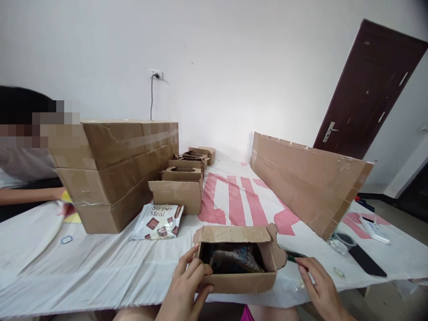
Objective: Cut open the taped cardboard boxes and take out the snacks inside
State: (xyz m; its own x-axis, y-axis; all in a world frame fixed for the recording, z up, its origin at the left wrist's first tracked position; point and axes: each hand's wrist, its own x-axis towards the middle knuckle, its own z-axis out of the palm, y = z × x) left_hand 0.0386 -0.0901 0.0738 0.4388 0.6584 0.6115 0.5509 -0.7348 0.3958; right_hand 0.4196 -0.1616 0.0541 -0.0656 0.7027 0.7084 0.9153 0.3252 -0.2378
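An open-topped cardboard box [240,283] stands at the table's front, with a crinkled plastic packet [234,258] inside. My left hand [189,281] grips the box's left side, its fingers over the wall and the thumb at the front. To the right of the box lies a slim dark tool with a green part [290,257]; its kind cannot be made out. Fingertips of my right hand [316,278] touch the green part, while the thumb stays apart. A "Super Meal" pouch [160,223] lies on the cloth behind and left of the box.
Stacked cardboard boxes [117,165] form a wall at left, with a row of open boxes [183,191] beside it. A cardboard panel [301,178] stands at right. Near it are a clear cup [344,240] and a black flat object [368,261]. Another person's arm [33,195] is at far left.
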